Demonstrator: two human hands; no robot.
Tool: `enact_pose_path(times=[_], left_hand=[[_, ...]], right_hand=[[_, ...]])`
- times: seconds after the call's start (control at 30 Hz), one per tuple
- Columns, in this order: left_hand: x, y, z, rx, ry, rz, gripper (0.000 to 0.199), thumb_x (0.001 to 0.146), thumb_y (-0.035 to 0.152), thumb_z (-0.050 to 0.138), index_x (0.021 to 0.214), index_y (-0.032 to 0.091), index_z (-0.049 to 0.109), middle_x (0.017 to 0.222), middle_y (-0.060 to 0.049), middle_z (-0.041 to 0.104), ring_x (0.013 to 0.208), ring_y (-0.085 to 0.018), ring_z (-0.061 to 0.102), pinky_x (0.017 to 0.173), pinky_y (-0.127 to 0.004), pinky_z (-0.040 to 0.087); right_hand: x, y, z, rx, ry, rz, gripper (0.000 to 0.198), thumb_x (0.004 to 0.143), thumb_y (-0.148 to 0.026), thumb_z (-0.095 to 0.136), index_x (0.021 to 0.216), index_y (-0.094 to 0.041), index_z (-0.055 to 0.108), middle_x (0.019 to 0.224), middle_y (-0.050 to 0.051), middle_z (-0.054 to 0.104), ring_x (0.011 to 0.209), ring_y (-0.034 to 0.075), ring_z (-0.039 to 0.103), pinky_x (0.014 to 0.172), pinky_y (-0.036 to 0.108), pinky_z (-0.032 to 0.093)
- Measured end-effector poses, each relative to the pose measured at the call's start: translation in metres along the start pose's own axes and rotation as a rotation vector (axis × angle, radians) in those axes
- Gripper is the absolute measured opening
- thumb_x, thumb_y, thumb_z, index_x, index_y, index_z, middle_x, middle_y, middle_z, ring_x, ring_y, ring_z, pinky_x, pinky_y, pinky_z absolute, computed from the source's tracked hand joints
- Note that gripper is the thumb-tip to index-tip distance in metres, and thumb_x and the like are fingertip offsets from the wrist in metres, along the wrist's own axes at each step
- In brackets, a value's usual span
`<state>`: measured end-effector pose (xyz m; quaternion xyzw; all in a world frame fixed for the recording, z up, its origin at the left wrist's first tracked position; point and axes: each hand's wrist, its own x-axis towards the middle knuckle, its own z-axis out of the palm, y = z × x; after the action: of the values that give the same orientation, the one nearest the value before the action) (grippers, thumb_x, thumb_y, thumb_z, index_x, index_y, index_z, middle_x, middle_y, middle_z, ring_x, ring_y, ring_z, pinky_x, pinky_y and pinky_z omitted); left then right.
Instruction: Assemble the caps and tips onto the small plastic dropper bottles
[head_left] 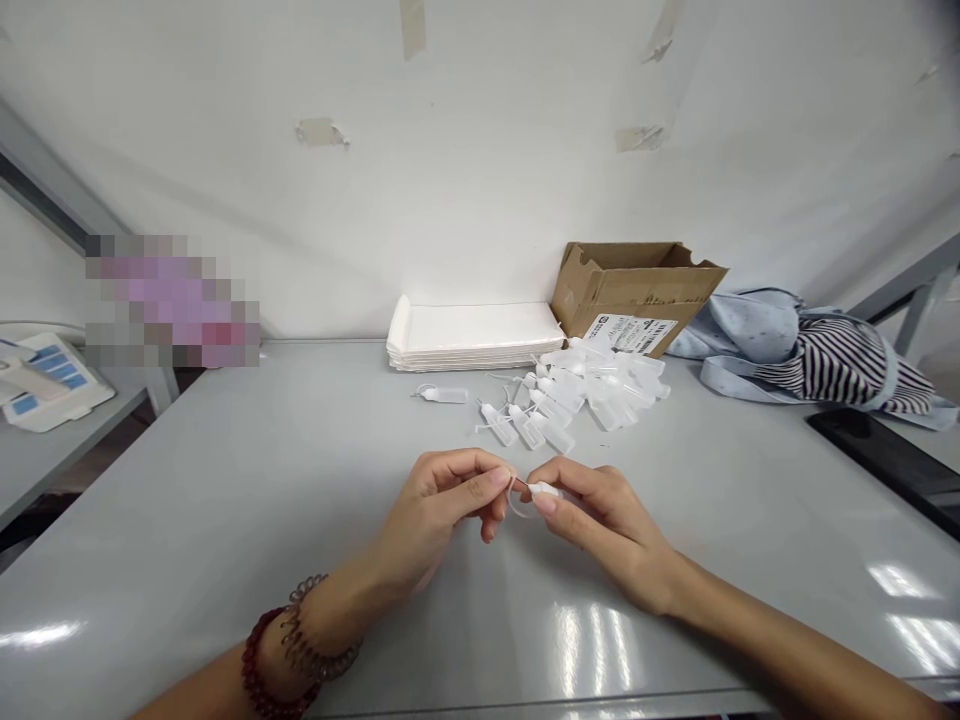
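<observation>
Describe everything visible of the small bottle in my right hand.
The small bottle has a white, plastic-looking top and a thin metallic needle pointing left, its end at the pinching left hand. A pale strip loops below the needle. The right hand holds the bottle over the gray table, hiding most of its body; any contents can't be seen.

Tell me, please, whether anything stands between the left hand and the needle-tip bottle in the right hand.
Nothing visible stands between the left hand and the needle-tip bottle in the right hand: the left fingers are already at its needle, its strap loops below, and the bottle pile lies beyond both hands.
</observation>
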<state>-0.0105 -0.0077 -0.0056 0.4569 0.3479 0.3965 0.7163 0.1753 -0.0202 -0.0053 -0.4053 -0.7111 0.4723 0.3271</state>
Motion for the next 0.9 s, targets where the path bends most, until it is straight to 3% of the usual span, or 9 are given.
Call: enact_pose_path(times=[0.33, 0.5, 0.7, 0.9], left_hand=[[0.0001, -0.0042, -0.0027, 0.081, -0.036, 0.044, 0.020, 0.086, 0.028, 0.056, 0.075, 0.013, 0.067, 0.057, 0.001, 0.053, 0.053, -0.008, 0.047, 0.054, -0.022, 0.039], [-0.0027, -0.0019, -0.0037, 0.362, 0.000, 0.206, 0.020, 0.088, 0.025, 0.052, 0.077, 0.014, 0.064, 0.060, 0.001, 0.053, 0.056, -0.009, 0.049, 0.056, -0.022, 0.041], [-0.0060, 0.0032, -0.0006, 0.742, 0.032, 0.516, 0.018, 0.087, 0.015, 0.050, 0.076, 0.013, 0.064, 0.061, 0.000, 0.054, 0.058, -0.010, 0.048, 0.056, -0.022, 0.039], [-0.0052, 0.0005, -0.0009, 0.800, 0.030, 0.572, 0.017, 0.086, 0.012, 0.051, 0.079, 0.011, 0.066, 0.062, -0.001, 0.057, 0.058, -0.010, 0.050, 0.057, -0.023, 0.041]], right_hand=[[0.0013, -0.0028, 0.0005, 0.015, -0.012, 0.012, 0.026, 0.092, -0.034, 0.045, 0.079, -0.016, 0.059, 0.049, -0.009, 0.026, 0.044, 0.007, 0.025, 0.043, 0.022, 0.020], [-0.0006, -0.0040, -0.0001, -0.029, -0.025, 0.030, 0.028, 0.092, -0.036, 0.044, 0.080, -0.016, 0.060, 0.051, -0.007, 0.030, 0.046, 0.008, 0.028, 0.045, 0.023, 0.022], [-0.0014, -0.0034, 0.0004, -0.033, -0.024, 0.039, 0.026, 0.092, -0.035, 0.044, 0.078, -0.017, 0.058, 0.052, -0.007, 0.029, 0.046, 0.008, 0.027, 0.045, 0.022, 0.023], [-0.0017, -0.0027, 0.0019, -0.093, -0.018, -0.005, 0.024, 0.092, -0.031, 0.043, 0.082, -0.016, 0.057, 0.051, -0.008, 0.030, 0.045, 0.007, 0.028, 0.044, 0.022, 0.024]])
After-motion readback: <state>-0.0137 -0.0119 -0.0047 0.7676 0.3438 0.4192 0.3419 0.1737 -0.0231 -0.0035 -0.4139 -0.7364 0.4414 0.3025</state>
